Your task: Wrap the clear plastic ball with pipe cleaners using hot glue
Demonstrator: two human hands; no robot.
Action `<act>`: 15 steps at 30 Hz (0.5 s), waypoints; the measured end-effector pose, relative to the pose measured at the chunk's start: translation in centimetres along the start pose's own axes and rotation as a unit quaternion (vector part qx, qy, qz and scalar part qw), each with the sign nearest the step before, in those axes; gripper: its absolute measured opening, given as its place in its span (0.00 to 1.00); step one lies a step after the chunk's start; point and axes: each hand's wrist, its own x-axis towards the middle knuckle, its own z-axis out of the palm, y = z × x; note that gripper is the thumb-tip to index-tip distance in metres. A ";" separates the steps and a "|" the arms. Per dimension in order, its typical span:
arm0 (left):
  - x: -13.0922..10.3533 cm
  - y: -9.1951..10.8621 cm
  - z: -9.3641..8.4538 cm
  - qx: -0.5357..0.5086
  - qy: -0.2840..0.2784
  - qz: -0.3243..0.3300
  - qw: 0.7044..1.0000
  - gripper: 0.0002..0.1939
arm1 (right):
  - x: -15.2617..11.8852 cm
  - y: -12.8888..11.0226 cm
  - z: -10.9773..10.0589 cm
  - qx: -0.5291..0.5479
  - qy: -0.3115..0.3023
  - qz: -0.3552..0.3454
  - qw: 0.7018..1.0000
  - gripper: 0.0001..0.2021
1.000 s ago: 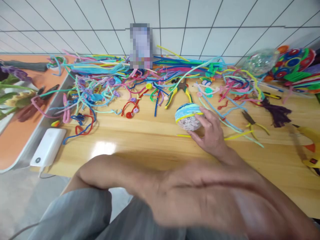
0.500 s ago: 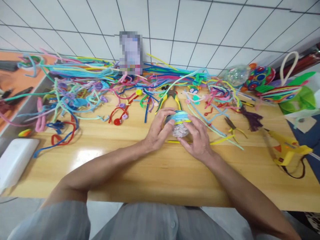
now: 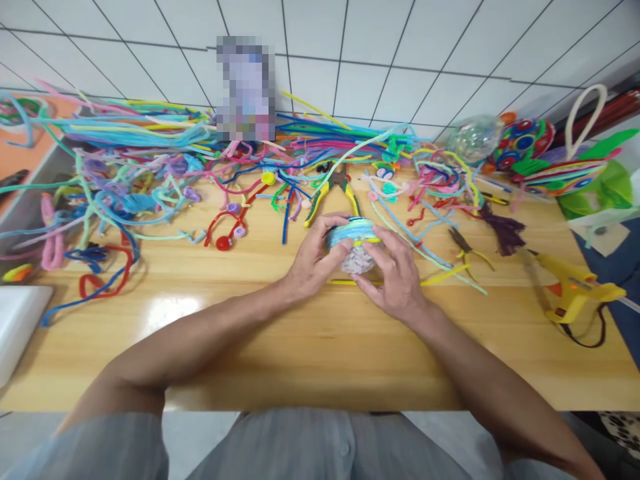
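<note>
Between both hands is a clear, faceted ball (image 3: 358,261), its upper half wrapped in blue, green and yellow pipe cleaners. My left hand (image 3: 320,257) grips its left side, thumb pressed on the front near the yellow band. On the right side, my right hand (image 3: 395,270) holds it with fingers on the band and thumb beneath. A yellow pipe cleaner (image 3: 445,275) lies on the table and passes behind my right hand. Just beyond the ball rest yellow-and-green handled pliers (image 3: 333,197), handles spread toward me. The ball's underside and far side are hidden.
Heaps of coloured pipe cleaners (image 3: 135,130) line the wall. To the right lie small pliers (image 3: 467,250), a yellow glue gun (image 3: 575,287) and a dark tassel-like bundle (image 3: 503,230). Behind them sit another clear ball (image 3: 475,139) and a decorated ball (image 3: 523,143). A white box (image 3: 23,327) stands left.
The camera view has shifted a little, so things on the left sit further left. Both hands keep their hold on the ball, with hardly any change in its position.
</note>
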 end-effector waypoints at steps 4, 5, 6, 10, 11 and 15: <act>0.1 0.1 0.0 -0.013 -0.003 -0.008 1.000 0.16 | -0.1 -0.1 0.0 0.001 -0.008 0.016 1.000 0.37; 0.1 0.1 0.1 -0.016 0.000 -0.012 1.000 0.17 | -0.1 -0.2 0.0 0.003 -0.009 0.019 1.000 0.36; 0.1 0.1 0.1 -0.018 0.004 -0.016 1.000 0.18 | -0.1 -0.2 0.0 0.006 -0.009 0.021 1.000 0.36; 0.2 0.1 0.4 -0.020 0.020 -0.028 0.999 0.22 | -0.2 -0.2 0.2 0.023 0.001 0.021 1.000 0.39; 0.2 0.0 0.5 -0.022 0.023 -0.030 0.999 0.22 | -0.1 -0.2 0.2 0.026 0.005 0.020 0.999 0.40; 0.3 -0.2 0.5 -0.039 0.025 -0.039 0.998 0.22 | 0.0 -0.2 0.3 0.023 0.005 0.017 1.000 0.41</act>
